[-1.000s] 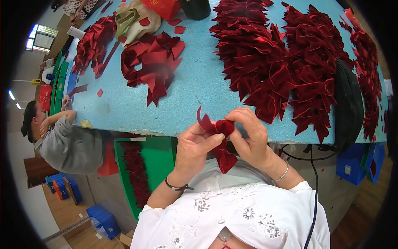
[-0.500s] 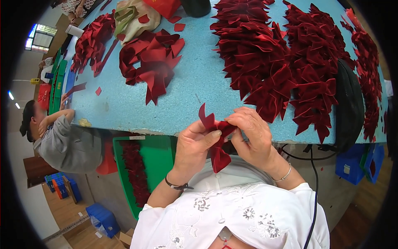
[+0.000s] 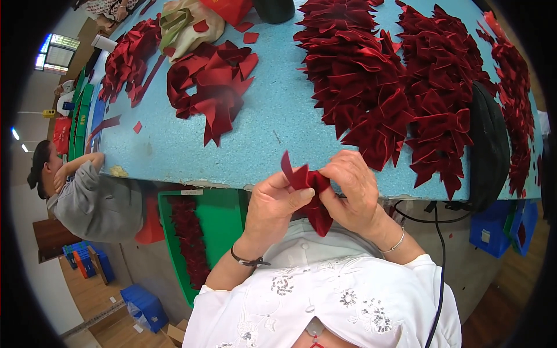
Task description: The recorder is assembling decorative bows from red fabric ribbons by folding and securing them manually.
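Observation:
A dark red velvet ribbon bow point(image 3: 317, 216) is between my two hands, just in front of the table's near edge. My left hand point(image 3: 277, 200) pinches its left side between thumb and fingers, and one ribbon end sticks up above that hand. On the other side, my right hand point(image 3: 353, 182) has thumb and fingertips closed on the upper right of the ribbon. The fingers partly hide the middle of the bow. Beyond my hands, long stacked rows of finished-looking red bows point(image 3: 354, 75) lie on the blue table point(image 3: 272, 116).
Loose red ribbon strips point(image 3: 212, 87) and a beige-green cloth point(image 3: 188, 23) lie at the far left. A black bag point(image 3: 488, 148) sits at the table's right edge. Below the edge at left is a green crate point(image 3: 223, 232) with bows inside. Someone in grey point(image 3: 98, 200) sits at left.
The bow has turned in my fingers: its hanging part swung right and now sits partly behind my right hand. My left thumb shifted slightly right and down along the ribbon.

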`<state>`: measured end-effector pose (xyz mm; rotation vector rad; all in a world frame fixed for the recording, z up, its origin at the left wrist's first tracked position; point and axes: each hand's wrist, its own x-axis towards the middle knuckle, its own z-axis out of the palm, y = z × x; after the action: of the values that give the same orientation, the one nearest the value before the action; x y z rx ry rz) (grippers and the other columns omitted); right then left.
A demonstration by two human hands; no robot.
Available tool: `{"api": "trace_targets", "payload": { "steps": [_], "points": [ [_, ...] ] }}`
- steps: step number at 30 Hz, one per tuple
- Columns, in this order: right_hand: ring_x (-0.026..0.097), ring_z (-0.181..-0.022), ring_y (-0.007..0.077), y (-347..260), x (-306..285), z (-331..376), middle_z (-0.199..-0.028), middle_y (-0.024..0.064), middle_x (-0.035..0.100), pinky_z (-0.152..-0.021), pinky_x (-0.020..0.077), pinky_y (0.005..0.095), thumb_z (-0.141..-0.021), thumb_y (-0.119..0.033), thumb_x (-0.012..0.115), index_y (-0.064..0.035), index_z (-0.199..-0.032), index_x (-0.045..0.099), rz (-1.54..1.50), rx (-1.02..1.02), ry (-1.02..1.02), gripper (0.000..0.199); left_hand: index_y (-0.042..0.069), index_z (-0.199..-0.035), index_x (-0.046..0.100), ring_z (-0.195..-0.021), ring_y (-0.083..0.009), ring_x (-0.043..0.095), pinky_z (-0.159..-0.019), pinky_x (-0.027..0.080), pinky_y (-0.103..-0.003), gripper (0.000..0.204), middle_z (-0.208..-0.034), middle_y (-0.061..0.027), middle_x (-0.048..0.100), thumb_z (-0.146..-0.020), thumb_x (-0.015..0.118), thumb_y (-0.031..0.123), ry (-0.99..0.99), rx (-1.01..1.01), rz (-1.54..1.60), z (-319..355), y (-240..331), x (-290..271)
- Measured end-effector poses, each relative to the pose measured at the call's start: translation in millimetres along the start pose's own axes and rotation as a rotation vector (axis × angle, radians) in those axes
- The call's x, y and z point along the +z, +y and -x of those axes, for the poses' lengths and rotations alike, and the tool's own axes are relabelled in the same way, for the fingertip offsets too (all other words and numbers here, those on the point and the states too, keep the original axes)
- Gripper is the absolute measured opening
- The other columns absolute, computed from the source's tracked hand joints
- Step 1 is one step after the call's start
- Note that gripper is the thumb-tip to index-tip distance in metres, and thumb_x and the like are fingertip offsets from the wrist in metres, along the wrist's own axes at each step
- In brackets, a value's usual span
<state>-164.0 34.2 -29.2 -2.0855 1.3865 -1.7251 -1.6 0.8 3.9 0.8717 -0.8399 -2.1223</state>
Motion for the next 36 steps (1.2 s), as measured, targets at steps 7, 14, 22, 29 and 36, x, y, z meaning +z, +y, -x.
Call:
{"api": "trace_targets", "payload": {
  "steps": [7,14,22,29,36],
  "points": [
    [0.056,-0.075,0.0285,-5.8,-1.7,-3.7,-0.081,0.0119,0.057,-0.070,0.0474,0.0396,-0.061,0.012,0.060,0.0010,-0.093,0.058,-0.087,0.118,0.052,0.034,0.000,-0.100,0.062,-0.092,-0.0141,0.059,-0.078,0.047,-0.024,0.018,-0.107,-0.0068,0.060,-0.082,0.064,-0.002,-0.004,0.078,0.034,-1.8,-3.8,-7.7],
    [0.056,-0.082,0.0277,-0.4,-14.3,1.3,-0.087,0.0139,0.058,-0.073,0.0474,0.0387,-0.064,0.012,0.059,0.0019,-0.092,0.059,-0.092,0.205,0.038,0.030,0.000,-0.101,0.061,-0.095,-0.0168,0.059,-0.083,0.050,-0.030,0.017,-0.110,-0.0076,0.058,-0.085,0.061,0.000,-0.019,0.065,0.067,-2.3,-0.5,-4.8],
    [0.057,-0.084,0.0268,-8.5,-15.5,-5.3,-0.087,0.0136,0.059,-0.074,0.0476,0.0363,-0.067,0.009,0.063,0.0023,-0.094,0.058,-0.231,0.303,-0.037,0.028,0.002,-0.103,0.061,-0.095,-0.0194,0.060,-0.085,0.051,-0.036,0.019,-0.105,-0.0065,0.058,-0.085,0.060,-0.002,-0.034,0.057,0.125,-1.9,-5.5,-5.3],
    [0.058,-0.082,0.0250,-3.1,-5.9,2.3,-0.086,0.0129,0.060,-0.073,0.0477,0.0330,-0.068,0.006,0.066,0.0021,-0.094,0.059,-0.212,0.315,-0.046,0.027,0.002,-0.104,0.063,-0.093,-0.0165,0.060,-0.083,0.051,-0.033,0.021,-0.100,-0.0055,0.061,-0.084,0.062,-0.003,-0.025,0.069,0.026,-0.7,-7.0,-2.8],
    [0.059,-0.079,0.0233,-1.3,-6.9,-6.7,-0.085,0.0120,0.060,-0.068,0.0475,0.0313,-0.069,0.005,0.066,0.0013,-0.093,0.059,-0.401,0.383,-0.089,0.026,0.001,-0.104,0.062,-0.088,-0.0140,0.061,-0.081,0.051,-0.030,0.022,-0.098,-0.0050,0.062,-0.082,0.064,-0.003,-0.055,0.063,-0.011,0.1,-0.8,0.6]
  ]
}}
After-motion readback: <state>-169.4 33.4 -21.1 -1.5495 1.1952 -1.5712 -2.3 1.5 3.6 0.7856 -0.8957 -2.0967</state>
